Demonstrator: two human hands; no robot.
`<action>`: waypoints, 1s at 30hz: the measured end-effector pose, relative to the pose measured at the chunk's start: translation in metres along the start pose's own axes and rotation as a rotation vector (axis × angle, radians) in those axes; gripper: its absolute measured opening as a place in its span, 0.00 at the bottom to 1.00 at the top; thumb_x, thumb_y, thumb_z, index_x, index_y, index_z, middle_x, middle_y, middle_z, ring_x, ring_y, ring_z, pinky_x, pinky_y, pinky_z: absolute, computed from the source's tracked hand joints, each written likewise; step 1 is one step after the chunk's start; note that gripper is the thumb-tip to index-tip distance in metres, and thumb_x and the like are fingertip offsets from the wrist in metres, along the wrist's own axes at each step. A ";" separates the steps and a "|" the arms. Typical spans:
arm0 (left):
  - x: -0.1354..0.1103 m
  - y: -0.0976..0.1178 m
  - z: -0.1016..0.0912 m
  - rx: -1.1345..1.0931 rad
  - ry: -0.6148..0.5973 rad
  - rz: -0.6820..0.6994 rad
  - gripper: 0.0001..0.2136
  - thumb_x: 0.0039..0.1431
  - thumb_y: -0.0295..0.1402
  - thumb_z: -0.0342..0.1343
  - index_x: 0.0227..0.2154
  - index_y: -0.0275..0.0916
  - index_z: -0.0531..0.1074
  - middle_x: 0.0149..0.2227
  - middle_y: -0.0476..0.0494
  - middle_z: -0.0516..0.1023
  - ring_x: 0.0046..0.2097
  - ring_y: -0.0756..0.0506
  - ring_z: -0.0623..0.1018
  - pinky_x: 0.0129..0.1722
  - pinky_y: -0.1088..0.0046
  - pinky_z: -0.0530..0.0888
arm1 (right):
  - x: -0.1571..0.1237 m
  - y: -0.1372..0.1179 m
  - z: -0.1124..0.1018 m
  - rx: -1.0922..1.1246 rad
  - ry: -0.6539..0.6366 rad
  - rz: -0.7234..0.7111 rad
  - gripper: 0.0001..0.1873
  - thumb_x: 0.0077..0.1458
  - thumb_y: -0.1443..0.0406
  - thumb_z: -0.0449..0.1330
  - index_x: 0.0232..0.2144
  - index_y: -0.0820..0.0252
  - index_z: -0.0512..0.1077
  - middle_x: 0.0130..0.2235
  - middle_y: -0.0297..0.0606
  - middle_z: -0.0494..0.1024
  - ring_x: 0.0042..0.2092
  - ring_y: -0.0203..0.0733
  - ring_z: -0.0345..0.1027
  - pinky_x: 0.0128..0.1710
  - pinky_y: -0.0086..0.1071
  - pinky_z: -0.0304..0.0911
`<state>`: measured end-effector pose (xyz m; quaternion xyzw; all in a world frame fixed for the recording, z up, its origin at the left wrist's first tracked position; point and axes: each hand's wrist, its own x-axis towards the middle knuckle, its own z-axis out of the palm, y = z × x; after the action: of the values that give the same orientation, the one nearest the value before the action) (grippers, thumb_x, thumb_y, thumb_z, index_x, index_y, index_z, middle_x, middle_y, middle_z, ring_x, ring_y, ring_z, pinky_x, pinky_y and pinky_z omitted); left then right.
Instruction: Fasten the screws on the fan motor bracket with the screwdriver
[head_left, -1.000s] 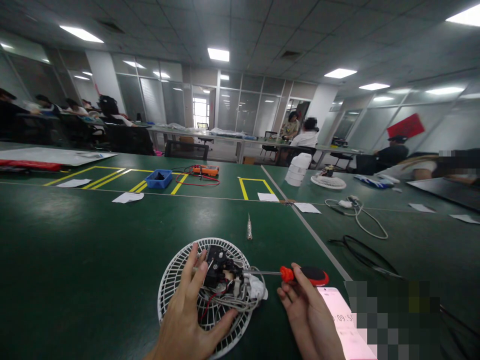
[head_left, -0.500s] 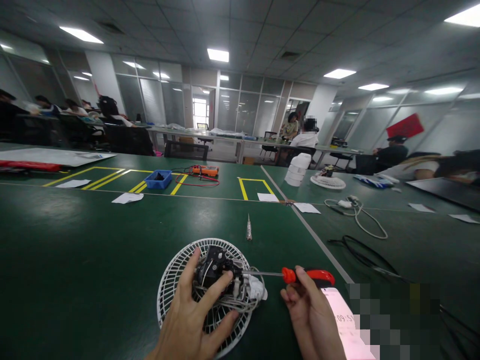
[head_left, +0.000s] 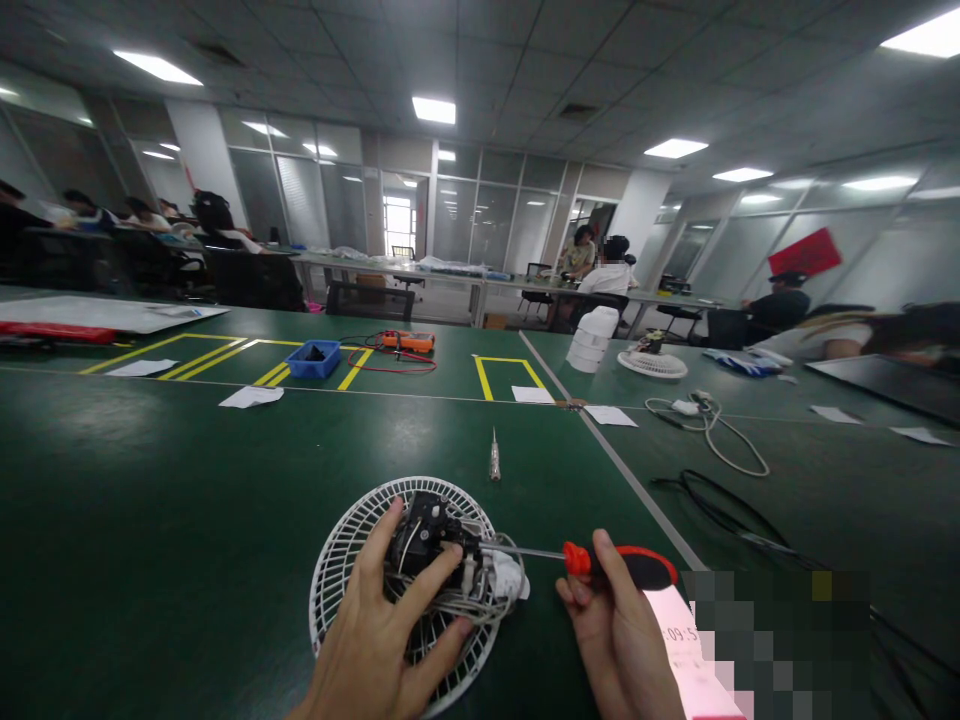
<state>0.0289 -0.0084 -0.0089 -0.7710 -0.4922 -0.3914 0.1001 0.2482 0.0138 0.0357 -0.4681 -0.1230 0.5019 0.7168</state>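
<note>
Centrally, black motor assy (head_left: 429, 532) seated on white fan grille (head_left: 339, 565), clasped by left hand (head_left: 382, 630), red-handled screwdriver (head_left: 604, 562) gripped by right hand (head_left: 616, 625) just right of grille, tip apparently at assy.

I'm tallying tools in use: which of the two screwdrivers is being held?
The red-and-black-handled screwdriver, in the right hand, its shaft reaching the black motor unit that the left hand grips. The small screwdriver lies alone farther up the table.

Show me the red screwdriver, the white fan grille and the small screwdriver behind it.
red screwdriver (head_left: 646, 567), head view, handle
white fan grille (head_left: 337, 560), head view, left rim
small screwdriver (head_left: 494, 462), head view, handle
</note>
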 end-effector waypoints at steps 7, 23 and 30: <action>0.001 0.000 -0.001 -0.004 0.016 0.022 0.22 0.61 0.37 0.61 0.59 0.51 0.71 0.74 0.38 0.41 0.70 0.27 0.61 0.57 0.42 0.76 | 0.000 0.000 -0.001 0.018 0.000 0.023 0.25 0.34 0.58 0.80 0.22 0.56 0.66 0.22 0.26 0.65 0.25 0.33 0.55 0.24 0.29 0.63; 0.001 0.000 -0.001 0.056 -0.046 0.032 0.22 0.62 0.41 0.59 0.59 0.50 0.69 0.72 0.38 0.48 0.66 0.29 0.66 0.56 0.43 0.77 | 0.001 -0.001 0.001 0.039 0.014 0.078 0.24 0.34 0.59 0.80 0.23 0.58 0.69 0.21 0.28 0.69 0.24 0.33 0.58 0.24 0.28 0.65; 0.001 0.007 -0.001 0.037 -0.080 -0.057 0.19 0.65 0.40 0.55 0.58 0.49 0.70 0.72 0.38 0.47 0.67 0.31 0.63 0.59 0.42 0.73 | 0.003 0.001 -0.003 0.028 0.003 0.017 0.26 0.33 0.56 0.81 0.28 0.58 0.71 0.27 0.29 0.75 0.28 0.36 0.68 0.28 0.29 0.71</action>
<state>0.0340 -0.0119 -0.0062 -0.7697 -0.5246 -0.3539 0.0835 0.2507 0.0144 0.0320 -0.4598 -0.1112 0.5089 0.7191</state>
